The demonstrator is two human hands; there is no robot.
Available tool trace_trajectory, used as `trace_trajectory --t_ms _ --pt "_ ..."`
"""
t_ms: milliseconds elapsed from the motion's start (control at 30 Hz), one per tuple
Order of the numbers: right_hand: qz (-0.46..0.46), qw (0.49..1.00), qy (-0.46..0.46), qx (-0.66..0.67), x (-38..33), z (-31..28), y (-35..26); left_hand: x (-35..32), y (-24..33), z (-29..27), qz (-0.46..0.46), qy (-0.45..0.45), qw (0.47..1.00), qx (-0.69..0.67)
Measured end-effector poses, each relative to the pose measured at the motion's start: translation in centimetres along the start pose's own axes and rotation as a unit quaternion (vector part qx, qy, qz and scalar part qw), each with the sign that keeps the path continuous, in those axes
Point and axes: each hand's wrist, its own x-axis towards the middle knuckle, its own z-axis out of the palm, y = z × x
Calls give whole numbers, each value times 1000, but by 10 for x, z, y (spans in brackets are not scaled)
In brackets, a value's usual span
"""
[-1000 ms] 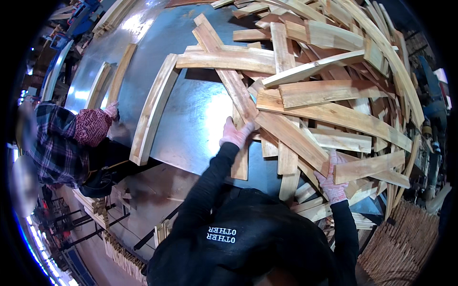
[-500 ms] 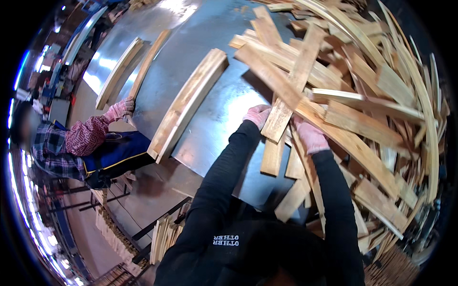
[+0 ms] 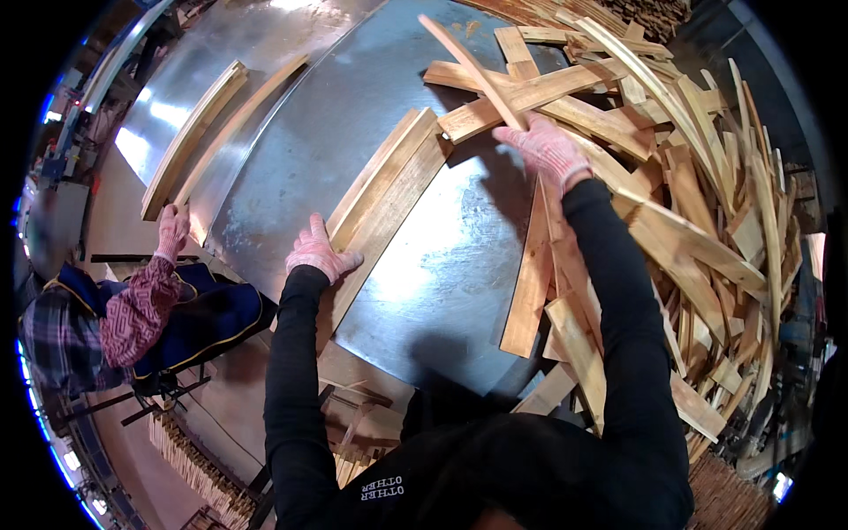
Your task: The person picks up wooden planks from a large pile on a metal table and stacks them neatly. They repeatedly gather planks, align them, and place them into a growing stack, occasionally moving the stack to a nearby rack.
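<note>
My left hand [image 3: 322, 252], in a pink-and-white glove, lies with fingers apart on a row of wooden boards [image 3: 393, 181] that slants across the metal table. My right hand [image 3: 546, 150], gloved alike, is closed round the near end of a thin, slightly curved wooden slat [image 3: 468, 66]. That slat points up and left over a crossing board [image 3: 539, 93]. To the right of this hand is a jumbled heap of wooden boards [image 3: 671, 238]. Flat boards [image 3: 530, 283] stretch below it along the table's near side.
The shiny metal table [image 3: 291, 159] runs to the upper left. More slats [image 3: 196, 137] lie on its far left part, where a co-worker's gloved hand [image 3: 173, 231] is at their near end. Stacked wood [image 3: 199, 464] stands below the table at lower left.
My left hand has moved from the heap to the boards on its left, where another board now lies alongside. My right hand has moved up and taken a slat.
</note>
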Motion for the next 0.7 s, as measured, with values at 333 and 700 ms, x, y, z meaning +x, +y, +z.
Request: trace_trajectory --t_ms 333,700 --pt "111 802 42 586 -187 195 -17 -78 -7 110 68 -119 938 -319" --pt "31 727 -2 686 -255 111 -36 -176 81 111 33 -159 966 -202"
